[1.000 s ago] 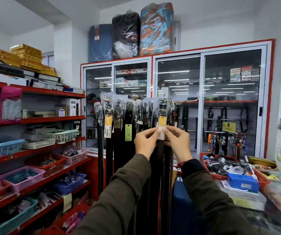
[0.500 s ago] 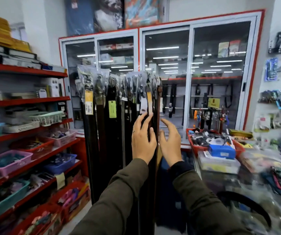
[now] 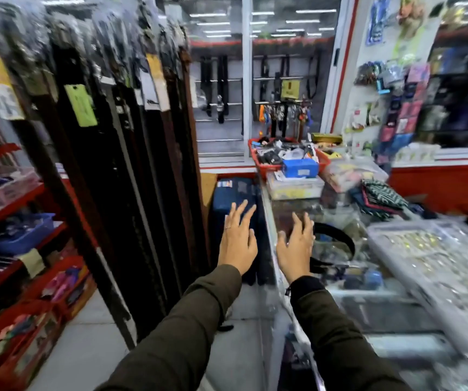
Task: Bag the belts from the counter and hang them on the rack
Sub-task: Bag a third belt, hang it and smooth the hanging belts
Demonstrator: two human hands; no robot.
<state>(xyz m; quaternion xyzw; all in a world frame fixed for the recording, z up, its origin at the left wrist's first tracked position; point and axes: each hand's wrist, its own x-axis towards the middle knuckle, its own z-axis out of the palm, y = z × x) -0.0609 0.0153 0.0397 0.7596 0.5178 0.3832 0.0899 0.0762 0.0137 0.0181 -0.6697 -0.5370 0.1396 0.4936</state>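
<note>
Several dark bagged belts (image 3: 131, 153) hang in a row from the rack at the upper left, with yellow, green and white tags near their tops. On the glass counter (image 3: 396, 277) lies a black belt (image 3: 337, 235), curled in a loop just right of my right hand. My left hand (image 3: 237, 239) is out in front with fingers spread, empty, right of the hanging belts and apart from them. Over the counter's left edge my right hand (image 3: 296, 248) is also spread and empty, next to the curled belt. The view is motion-blurred.
Red shelves with baskets (image 3: 15, 235) line the left side. A blue suitcase (image 3: 235, 193) stands on the floor beyond my left hand. A red tray (image 3: 258, 162), a blue box (image 3: 300, 167), folded cloth (image 3: 382, 198) and a clear case of small items (image 3: 430, 255) crowd the counter.
Both hands have let go of the hanging belts and dropped down and right toward the counter. The view has swung down and to the right.
</note>
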